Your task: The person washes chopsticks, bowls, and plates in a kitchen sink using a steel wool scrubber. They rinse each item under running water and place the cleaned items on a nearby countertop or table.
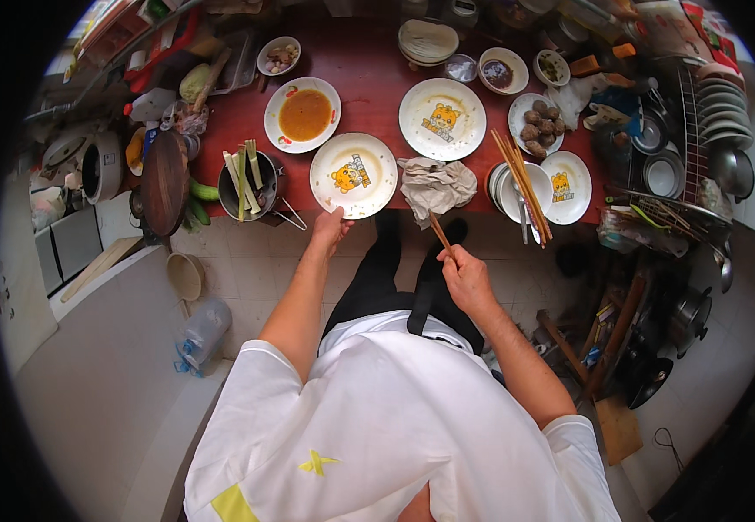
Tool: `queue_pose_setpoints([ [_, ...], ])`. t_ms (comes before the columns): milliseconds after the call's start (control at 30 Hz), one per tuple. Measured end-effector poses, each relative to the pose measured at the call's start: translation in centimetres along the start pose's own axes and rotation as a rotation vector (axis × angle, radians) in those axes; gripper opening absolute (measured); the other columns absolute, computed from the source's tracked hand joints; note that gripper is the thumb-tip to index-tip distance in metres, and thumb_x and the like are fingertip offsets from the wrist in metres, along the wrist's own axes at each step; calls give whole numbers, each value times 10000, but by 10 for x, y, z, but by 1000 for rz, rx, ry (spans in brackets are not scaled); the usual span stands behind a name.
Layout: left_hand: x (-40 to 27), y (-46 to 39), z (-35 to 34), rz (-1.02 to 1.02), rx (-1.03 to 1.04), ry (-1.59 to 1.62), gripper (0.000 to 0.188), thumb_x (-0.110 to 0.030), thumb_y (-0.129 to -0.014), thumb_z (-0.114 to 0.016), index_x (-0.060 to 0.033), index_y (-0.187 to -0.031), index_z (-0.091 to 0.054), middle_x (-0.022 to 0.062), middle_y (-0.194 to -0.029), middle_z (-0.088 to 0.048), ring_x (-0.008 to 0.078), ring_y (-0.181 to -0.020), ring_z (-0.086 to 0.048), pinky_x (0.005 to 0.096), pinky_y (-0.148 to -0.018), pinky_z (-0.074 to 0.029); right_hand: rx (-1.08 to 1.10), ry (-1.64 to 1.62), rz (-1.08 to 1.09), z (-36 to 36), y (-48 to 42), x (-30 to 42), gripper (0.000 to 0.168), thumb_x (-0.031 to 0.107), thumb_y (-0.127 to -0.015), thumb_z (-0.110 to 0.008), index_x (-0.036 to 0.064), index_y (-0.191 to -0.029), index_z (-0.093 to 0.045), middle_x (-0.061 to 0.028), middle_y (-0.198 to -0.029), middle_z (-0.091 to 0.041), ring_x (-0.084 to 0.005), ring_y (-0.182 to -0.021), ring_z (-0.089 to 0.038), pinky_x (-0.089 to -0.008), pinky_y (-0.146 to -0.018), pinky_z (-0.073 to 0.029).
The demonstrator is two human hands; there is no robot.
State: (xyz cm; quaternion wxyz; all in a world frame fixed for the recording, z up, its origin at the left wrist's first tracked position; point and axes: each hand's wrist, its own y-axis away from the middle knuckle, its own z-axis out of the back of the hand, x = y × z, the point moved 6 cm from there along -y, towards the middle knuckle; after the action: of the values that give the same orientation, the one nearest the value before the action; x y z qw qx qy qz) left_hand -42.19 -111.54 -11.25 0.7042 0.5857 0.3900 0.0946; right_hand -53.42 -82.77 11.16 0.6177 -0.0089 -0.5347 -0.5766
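My left hand (332, 228) grips the near rim of a white plate (368, 196) with a cartoon tiger and food bits on it, at the front edge of the red table (351, 46). In my right hand (465, 274) is a pair of wooden chopsticks (440, 233), their far ends at a crumpled cloth (439, 184). Beyond the cloth lies another tiger plate (443, 98) with residue. A plate of brown sauce (304, 114) stands behind the held plate. To the right, more chopsticks (520, 179) and a spoon rest across stacked bowls (537, 183), beside a third tiger plate (572, 199).
At the left are a dark pot (229, 203) with cut stalks and a round wooden board (165, 183) on edge. A plate of brown round taros or similar items (540, 124) sits at the right, near a dish rack (690, 137). Small bowls line the back.
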Motion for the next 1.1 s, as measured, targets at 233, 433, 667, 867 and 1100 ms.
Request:
queue_pose_setpoints([
  [233, -18, 36, -4, -78, -9, -150, 215, -219, -1000, -498, -45, -1105, -566, 52, -871, -650, 64, -628, -567, 175, -483, -421, -69, -58, 28, 20, 20, -14, 137, 119, -918, -532, 30, -941, -633, -172, -683, -608, -296, -630, -634, -389, -595, -482],
  [433, -42, 60, -34, -133, -9, -106, 216, -222, -990, -515, -49, -1111, -558, 32, -930, -641, 72, -702, -579, 200, -552, -451, -153, -172, 68, 67, 43, -19, 123, 75, -915, -536, 27, -941, -647, -71, -620, -541, -135, -549, -518, -310, -529, -419],
  [667, -92, 42, -117, -249, 49, -353, 256, -282, -990, -485, -66, -1073, -597, -1, -755, -642, 47, -570, -508, 192, -475, -371, -436, -486, 3, 161, 71, -64, 154, 47, -962, -488, 33, -972, -641, 57, -630, -451, -19, -549, -383, -212, -476, -296],
  [867, -115, -10, -154, -333, 58, -556, 347, -252, -975, -475, 60, -1005, -624, 110, -839, -699, 127, -615, -645, 265, -524, -490, -690, -668, -154, 231, 35, -195, 178, 91, -975, -450, 59, -1068, -598, 12, -674, -534, -46, -527, -442, -217, -457, -364],
  [1100, -136, -7, -172, -358, 1, -720, 442, -297, -969, -432, 87, -986, -650, 146, -818, -697, 170, -648, -670, 323, -574, -501, -846, -473, -361, 237, -59, -310, 186, 152, -938, -500, 40, -1030, -617, -57, -742, -642, -135, -568, -589, -292, -514, -477],
])
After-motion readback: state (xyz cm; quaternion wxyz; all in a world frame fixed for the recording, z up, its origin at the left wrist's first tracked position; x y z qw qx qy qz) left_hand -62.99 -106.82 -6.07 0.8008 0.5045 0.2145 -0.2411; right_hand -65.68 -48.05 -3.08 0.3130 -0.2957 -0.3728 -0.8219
